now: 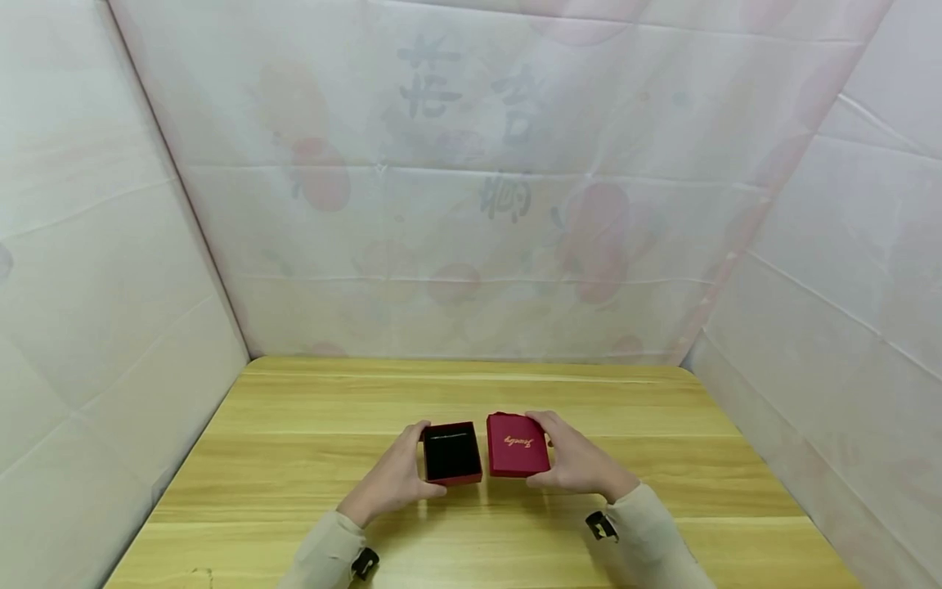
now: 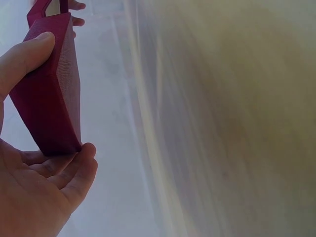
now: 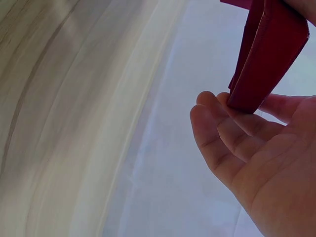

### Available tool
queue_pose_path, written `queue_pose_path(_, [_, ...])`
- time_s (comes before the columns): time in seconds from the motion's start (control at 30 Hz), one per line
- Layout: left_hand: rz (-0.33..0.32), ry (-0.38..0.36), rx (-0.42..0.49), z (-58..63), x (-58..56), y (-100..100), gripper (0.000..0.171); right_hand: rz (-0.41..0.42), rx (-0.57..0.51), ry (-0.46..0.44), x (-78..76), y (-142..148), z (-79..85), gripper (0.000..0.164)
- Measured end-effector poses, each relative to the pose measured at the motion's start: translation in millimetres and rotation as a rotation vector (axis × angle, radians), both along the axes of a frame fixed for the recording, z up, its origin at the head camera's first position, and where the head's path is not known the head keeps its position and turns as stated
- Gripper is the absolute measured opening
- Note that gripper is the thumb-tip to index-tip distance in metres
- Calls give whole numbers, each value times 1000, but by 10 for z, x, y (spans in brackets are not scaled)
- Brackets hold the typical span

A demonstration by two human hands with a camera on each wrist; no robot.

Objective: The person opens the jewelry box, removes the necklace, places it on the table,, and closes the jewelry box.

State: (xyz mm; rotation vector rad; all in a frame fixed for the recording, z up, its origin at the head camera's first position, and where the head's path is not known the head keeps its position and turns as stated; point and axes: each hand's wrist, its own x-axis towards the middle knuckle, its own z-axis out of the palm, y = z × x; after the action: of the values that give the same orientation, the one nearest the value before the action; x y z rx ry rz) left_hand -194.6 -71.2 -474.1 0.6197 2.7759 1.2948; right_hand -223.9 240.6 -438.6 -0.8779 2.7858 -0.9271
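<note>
Head view: the lid's off, so the box is apart. Left hand (image 1: 397, 474) is gripping the red box base (image 1: 462, 479) by its sides, thumb on one, fingers on the other. Right hand (image 1: 577, 460) has the red lid (image 1: 518, 454) the same way, gold lettering up. Both pieces are side by side with a small gap, roughly midway between the desk (image 1: 471, 540)'s left and right edges, in from the far edge. There's a black insert (image 1: 450, 458) in the base; can't spot anything sitting on it. So I'd call the opening done, with the two halves not set down or put back together yet.

Left wrist view: thumb on one side of the base, fingertips under the opposite edge, looks lifted off the desk.

Right wrist view: fingertips are against the lid's lower edge; thumb's mostly cut off, so its exact hold I can't tell.
</note>
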Motion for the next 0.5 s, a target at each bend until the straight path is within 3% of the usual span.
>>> queue_pose_path(0.5, [4,1,-18,-41,-8,-48,99,-62,67,-22,-24,193,-111,94])
